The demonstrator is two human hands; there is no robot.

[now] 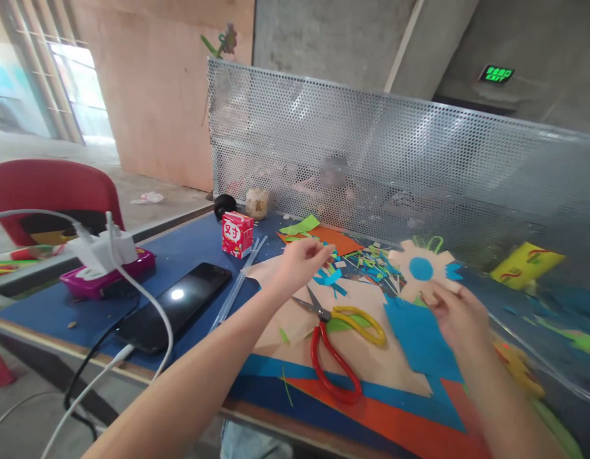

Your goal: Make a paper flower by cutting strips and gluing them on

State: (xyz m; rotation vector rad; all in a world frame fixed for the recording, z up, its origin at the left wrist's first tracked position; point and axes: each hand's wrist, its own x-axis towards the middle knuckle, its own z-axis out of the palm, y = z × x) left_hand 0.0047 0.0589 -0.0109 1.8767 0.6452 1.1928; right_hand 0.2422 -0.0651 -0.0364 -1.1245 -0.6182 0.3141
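Note:
My right hand (460, 315) pinches the lower edge of a paper flower (404, 280) that has beige petals, a round blue centre, blue tips at one side and green loops on top. My left hand (304, 258) hovers over the paper scraps with thumb and fingers closed together; whether anything small is between them cannot be made out. Between my arms, scissors (325, 315) with one red and one yellow handle lie with blades apart on beige paper (285, 319). Blue paper (419, 335) sits below the flower, and cut blue strips (330, 279) lie close to my left hand.
A perforated metal screen (371, 146) borders the table's far side, with a person behind it. To the left are a phone (180, 306), a purple power strip (108, 280) with cables, a red box (237, 234), clear sticks (237, 284) and a jar (257, 203).

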